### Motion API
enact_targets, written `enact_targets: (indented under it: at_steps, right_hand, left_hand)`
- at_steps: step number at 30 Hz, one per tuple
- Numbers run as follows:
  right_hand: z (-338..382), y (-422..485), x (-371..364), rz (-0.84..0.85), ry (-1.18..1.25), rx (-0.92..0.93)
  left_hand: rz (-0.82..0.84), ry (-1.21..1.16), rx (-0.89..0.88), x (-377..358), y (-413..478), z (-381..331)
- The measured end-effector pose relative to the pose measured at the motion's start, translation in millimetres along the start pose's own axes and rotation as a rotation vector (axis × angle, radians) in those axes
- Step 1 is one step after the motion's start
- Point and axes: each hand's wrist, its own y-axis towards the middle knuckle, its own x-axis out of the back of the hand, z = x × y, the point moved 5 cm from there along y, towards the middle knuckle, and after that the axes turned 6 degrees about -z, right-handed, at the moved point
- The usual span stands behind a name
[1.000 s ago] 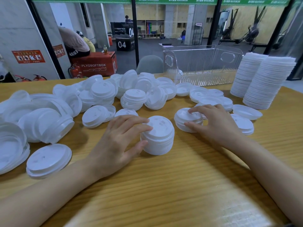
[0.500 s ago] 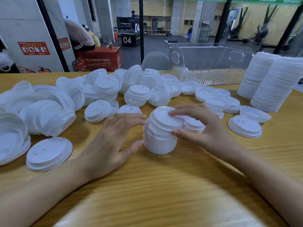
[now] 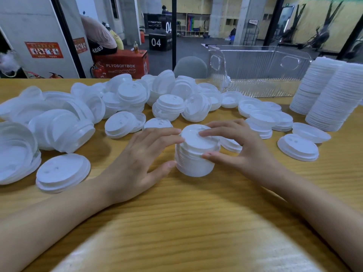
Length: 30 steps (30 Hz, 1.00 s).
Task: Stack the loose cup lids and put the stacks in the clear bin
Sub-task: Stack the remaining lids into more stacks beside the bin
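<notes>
A short stack of white cup lids [image 3: 196, 160] stands on the wooden table [image 3: 196, 213] in front of me. My left hand [image 3: 137, 160] cups its left side, fingertips at the top rim and thumb at the base. My right hand [image 3: 241, 150] grips the upper lids, with fingers lying on the top lid and the thumb against the front. Loose white lids [image 3: 125, 99] lie heaped across the left and middle of the table. The clear bin [image 3: 255, 75] stands at the back right; what is inside it I cannot make out.
Two tall lid stacks [image 3: 330, 97] stand at the right edge beside the bin. Single lids [image 3: 297, 147] and small piles [image 3: 263, 118] lie right of my hands. A lone small pile [image 3: 62, 172] sits at the near left. A glass wall runs behind the table.
My right hand lifted a small pile of lids from the right and set it on the central stack, which is now taller. My left hand stayed at the stack's side.
</notes>
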Motion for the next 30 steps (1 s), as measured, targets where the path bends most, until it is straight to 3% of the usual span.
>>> enact_targets:
  at_steps: [17,20,24,30]
  right_hand:
    - [-7.7,1.2,9.0,0.012,-0.086,-0.037]
    - [-27.6,2.9,25.8,-0.041,-0.244,-0.152]
    - [-50.2,0.8,35.6,0.024,-0.463,-0.361]
    - [-56.1,-3.1,36.2,0.087,-0.577,-0.45]
  left_hand:
    - [0.04,-0.001,-0.001,-2.7,-1.6,0.5]
    - [0.045,0.001,0.001,-2.2,-2.0,1.0]
    - [0.05,0.003,-0.005,-2.8,-1.5,1.4]
    - [0.049,-0.004,-0.008,-2.8,-2.0,1.7]
